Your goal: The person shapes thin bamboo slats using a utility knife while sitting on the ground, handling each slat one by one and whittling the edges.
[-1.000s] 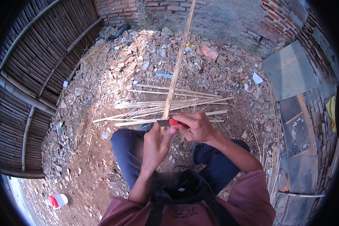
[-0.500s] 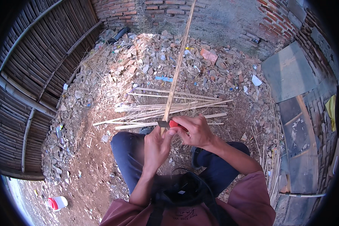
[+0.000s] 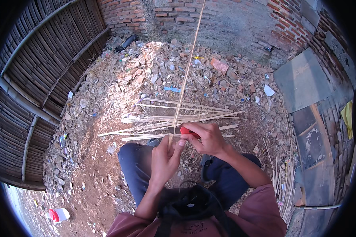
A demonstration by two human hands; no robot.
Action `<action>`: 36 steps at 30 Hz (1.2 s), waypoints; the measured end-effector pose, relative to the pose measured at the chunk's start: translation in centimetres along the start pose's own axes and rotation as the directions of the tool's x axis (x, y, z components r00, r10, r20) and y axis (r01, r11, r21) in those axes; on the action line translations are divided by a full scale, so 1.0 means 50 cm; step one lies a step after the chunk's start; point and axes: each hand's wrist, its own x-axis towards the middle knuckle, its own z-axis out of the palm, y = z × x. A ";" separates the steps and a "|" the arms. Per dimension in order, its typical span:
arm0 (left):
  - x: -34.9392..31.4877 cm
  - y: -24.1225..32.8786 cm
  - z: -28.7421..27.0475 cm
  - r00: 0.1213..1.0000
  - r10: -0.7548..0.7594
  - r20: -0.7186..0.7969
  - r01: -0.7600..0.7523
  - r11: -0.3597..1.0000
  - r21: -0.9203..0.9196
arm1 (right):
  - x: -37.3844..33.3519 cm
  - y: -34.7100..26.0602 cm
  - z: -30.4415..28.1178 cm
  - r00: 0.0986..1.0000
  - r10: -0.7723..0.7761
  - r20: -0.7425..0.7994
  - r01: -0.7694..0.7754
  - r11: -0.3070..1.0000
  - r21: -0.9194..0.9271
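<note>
A long, thin bamboo strip runs from between my hands out toward the brick wall. My left hand is closed around its near end, thumb along the side. My right hand grips a red-handled knife, and the dark blade lies across the strip just beyond my left fingers. Both hands are close together above my bent knees. Past them, several pale cut bamboo strips lie crossed in a loose pile on the ground.
Broken brick and stone rubble spreads up to the brick wall. At left stands a bamboo-slat panel; at right, grey boards lean. A container with a red band lies at lower left. More thin strips lie at right.
The strip now looks narrower, turned more edge-on. A small gap has opened between the blade and my left fingers. The whole view has shifted slightly.
</note>
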 end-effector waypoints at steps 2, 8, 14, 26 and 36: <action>0.001 -0.002 -0.001 0.999 0.008 0.046 -0.006 0.999 -0.048 | -0.004 0.007 -0.005 0.999 -0.014 0.034 0.014 1.000 0.006; 0.008 0.000 -0.008 0.997 0.012 0.076 -0.001 0.990 -0.142 | -0.004 0.005 -0.003 0.997 -0.041 0.072 0.038 0.999 0.038; 0.017 -0.027 -0.012 0.985 0.067 0.159 -0.038 0.982 -0.183 | -0.008 0.007 0.009 0.998 -0.032 0.053 0.027 0.995 0.093; 0.013 0.006 0.004 0.991 0.115 0.063 -0.118 0.992 0.050 | -0.007 -0.005 0.012 1.000 0.018 0.021 -0.019 0.998 0.054; 0.016 -0.015 0.036 0.986 0.162 -0.041 -0.155 0.979 0.136 | 0.003 -0.050 -0.008 0.969 0.207 0.137 -0.191 0.974 -0.125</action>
